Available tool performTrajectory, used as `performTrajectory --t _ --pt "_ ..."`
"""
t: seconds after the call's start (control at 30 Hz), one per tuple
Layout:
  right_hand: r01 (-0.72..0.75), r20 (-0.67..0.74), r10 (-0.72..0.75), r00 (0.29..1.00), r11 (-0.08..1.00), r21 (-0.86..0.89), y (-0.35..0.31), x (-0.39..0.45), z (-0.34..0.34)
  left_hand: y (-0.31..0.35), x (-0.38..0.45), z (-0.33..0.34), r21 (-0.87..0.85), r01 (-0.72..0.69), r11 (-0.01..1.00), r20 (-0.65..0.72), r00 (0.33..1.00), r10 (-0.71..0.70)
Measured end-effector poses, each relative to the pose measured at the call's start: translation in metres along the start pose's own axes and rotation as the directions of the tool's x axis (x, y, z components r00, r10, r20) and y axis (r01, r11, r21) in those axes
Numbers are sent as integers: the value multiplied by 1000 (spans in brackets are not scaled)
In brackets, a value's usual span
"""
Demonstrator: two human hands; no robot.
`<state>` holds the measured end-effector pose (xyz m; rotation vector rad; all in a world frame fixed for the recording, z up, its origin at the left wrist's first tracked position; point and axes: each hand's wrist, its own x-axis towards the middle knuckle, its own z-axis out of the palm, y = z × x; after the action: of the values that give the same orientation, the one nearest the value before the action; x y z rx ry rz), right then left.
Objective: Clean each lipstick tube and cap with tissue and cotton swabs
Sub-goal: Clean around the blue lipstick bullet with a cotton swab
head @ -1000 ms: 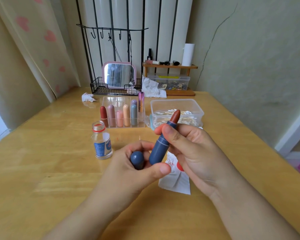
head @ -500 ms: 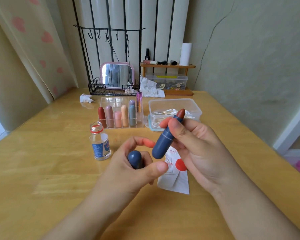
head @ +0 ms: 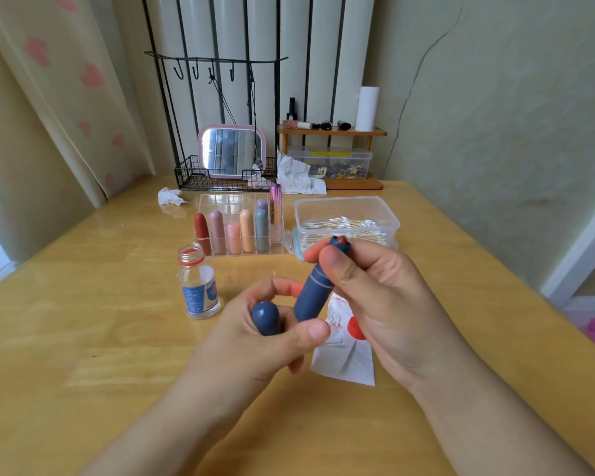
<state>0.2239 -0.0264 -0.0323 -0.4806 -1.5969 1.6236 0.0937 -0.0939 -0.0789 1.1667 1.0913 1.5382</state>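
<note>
Early yet: dark blue plastic lipstick tube [head: 315, 290] uncapped in right hand [head: 375, 300] grip above the counter [head: 83, 338], rounded blue cap [head: 265, 317] in left hand [head: 272, 341] grip; no tissue or swab taken, racked pastel lipsticks [head: 237, 231] waiting.

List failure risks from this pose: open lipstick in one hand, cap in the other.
1. The right hand grips the lipstick near its exposed red tip; fingers could smear colour onto the barrel.
2. The left hand pinches the rounded cap loosely; it might slip and roll across the table.
3. The uncapped bottle stands close by; a stray elbow could tip it.
</note>
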Motion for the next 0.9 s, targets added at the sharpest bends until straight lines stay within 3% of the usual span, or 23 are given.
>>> performTrajectory --t 0.13,0.2,0.27,0.33,0.5,0.63,0.77,0.9 --pt "5 32 -4 999 999 -44 -2 -3 3 1 0 -2 90 -25 996 27 999 23" --pt "20 99 -20 995 1000 2 0 -2 1 5 0 -7 30 6 1000 180 984 -12" --pt "4 209 -25 978 995 100 3 -1 -1 7 -2 -10 -78 66 995 373 927 -32" --pt "-37 259 -4 966 987 157 4 -2 -3 7 -3 -9 -149 109 983 449 893 -31" --pt "-17 53 15 998 999 39 4 2 -7 3 1 -9 -95 105 990 224 971 -81" --pt "3 58 -1 998 999 -40 -1 -3 0 3 3 -9 30 36 999 111 993 -40" --pt "-32 114 35 993 999 -30 -4 -5 2 5 1 -11 64 10 998 138 990 -19" --pt "-57 211 37 977 994 89 -3 -4 -1 12 -1 -13 42 51 998 293 954 -61"
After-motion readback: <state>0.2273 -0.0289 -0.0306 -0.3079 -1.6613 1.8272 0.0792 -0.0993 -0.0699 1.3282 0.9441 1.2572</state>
